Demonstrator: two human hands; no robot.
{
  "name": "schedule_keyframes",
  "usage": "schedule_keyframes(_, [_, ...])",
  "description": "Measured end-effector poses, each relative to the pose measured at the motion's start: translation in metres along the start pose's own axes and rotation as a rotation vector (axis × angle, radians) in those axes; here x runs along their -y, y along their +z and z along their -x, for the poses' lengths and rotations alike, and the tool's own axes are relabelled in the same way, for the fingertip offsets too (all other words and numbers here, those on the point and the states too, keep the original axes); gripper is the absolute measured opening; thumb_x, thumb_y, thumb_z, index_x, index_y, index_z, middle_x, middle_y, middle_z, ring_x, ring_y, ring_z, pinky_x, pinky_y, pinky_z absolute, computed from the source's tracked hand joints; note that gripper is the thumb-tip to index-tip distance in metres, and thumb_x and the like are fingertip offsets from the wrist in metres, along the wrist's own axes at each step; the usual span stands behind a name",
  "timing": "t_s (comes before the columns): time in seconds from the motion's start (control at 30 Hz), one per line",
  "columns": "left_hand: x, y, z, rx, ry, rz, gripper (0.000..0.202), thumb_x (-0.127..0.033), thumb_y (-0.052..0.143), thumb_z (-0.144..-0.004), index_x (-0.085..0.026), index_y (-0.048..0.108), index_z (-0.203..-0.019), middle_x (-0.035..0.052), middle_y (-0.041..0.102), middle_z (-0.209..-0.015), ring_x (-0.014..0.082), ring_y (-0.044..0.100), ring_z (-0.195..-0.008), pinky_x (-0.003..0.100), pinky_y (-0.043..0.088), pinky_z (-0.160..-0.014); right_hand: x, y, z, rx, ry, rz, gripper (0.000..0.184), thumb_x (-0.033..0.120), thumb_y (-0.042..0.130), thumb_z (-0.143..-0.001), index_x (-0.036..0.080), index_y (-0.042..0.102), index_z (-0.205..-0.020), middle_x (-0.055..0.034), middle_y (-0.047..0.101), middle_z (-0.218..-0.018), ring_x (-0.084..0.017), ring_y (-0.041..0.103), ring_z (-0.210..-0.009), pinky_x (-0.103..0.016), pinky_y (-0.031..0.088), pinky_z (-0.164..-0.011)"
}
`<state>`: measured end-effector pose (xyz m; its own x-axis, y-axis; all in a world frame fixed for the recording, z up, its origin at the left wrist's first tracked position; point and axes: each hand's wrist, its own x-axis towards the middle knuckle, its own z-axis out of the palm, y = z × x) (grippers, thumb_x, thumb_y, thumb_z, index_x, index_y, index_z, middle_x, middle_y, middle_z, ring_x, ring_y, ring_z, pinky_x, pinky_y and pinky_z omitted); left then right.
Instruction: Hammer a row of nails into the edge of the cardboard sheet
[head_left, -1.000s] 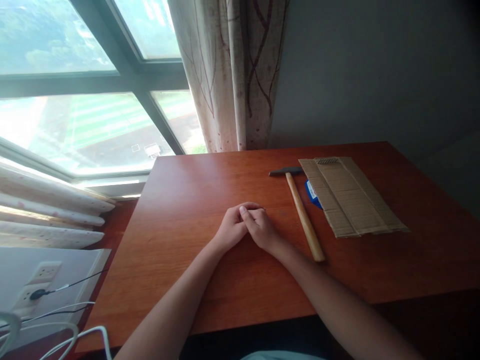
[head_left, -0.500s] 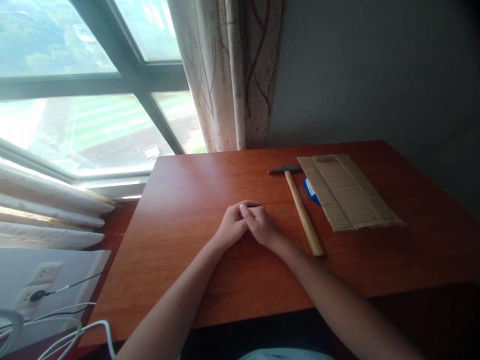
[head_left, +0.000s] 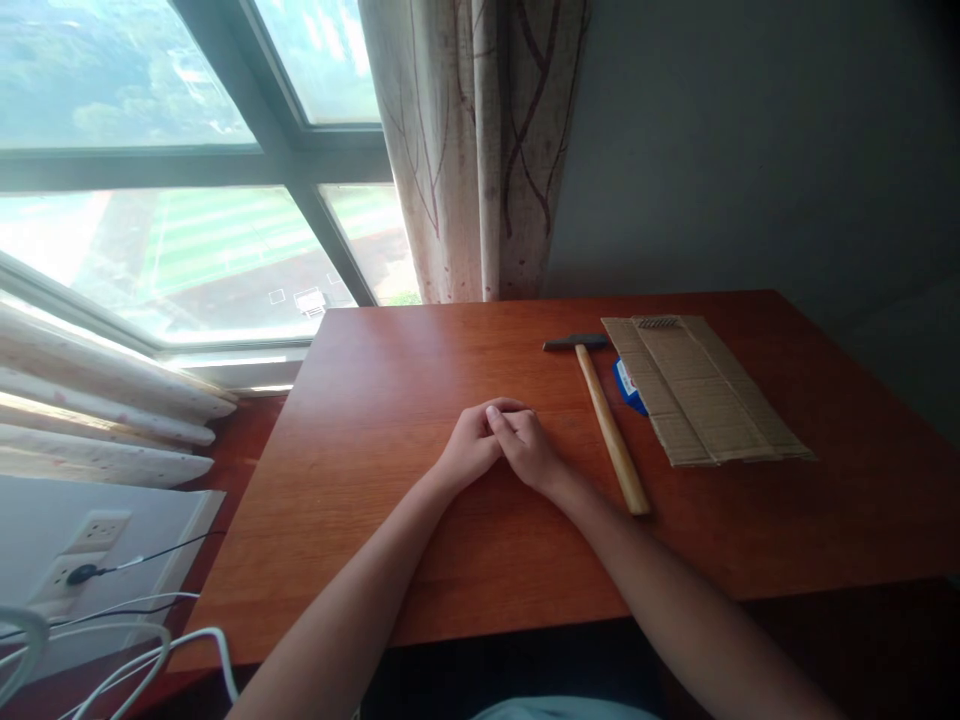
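My left hand and my right hand are clasped together on the wooden table, fingers folded in and the right thumb lying on top. No object shows in either one; the inside of the clasp is hidden. Just right of my right hand lies a hammer, its wooden handle angled toward me and its dark metal head at the far end. A flat piece of brown cardboard rests beyond it on the right. From under the cardboard's left edge sticks out part of a blue object with a white label.
The reddish-brown table has its front edge close to my body. A window and patterned curtain stand behind and to the left. At the lower left are a wall socket with a black plug and loose white cables.
The whole view has shifted slightly, so the scene sits a little further right. My hands stay clasped, and the hammer and cardboard have not moved on the table.
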<state>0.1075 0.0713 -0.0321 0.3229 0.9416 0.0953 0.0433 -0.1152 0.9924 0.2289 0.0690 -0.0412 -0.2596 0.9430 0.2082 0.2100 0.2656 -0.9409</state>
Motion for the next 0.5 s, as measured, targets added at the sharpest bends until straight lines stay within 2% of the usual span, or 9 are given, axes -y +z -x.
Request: schedule_keyframes(0.5, [0.0021, -0.0002, 0.0004, -0.007, -0.002, -0.039, 0.035, -0.011, 0.056, -0.074, -0.011, 0.073, -0.104, 0.01, 0.076, -0.103, 0.0233, 0.069, -0.096, 0.034, 0.055, -0.087, 0.0026, -0.0015, -0.0002, 0.002, -0.009, 0.03, 0.056, 0.051, 0.035, -0.1, 0.02, 0.051, -0.055, -0.0056, 0.064, -0.056, -0.019, 0.061, -0.056, -0.03, 0.041, -0.055])
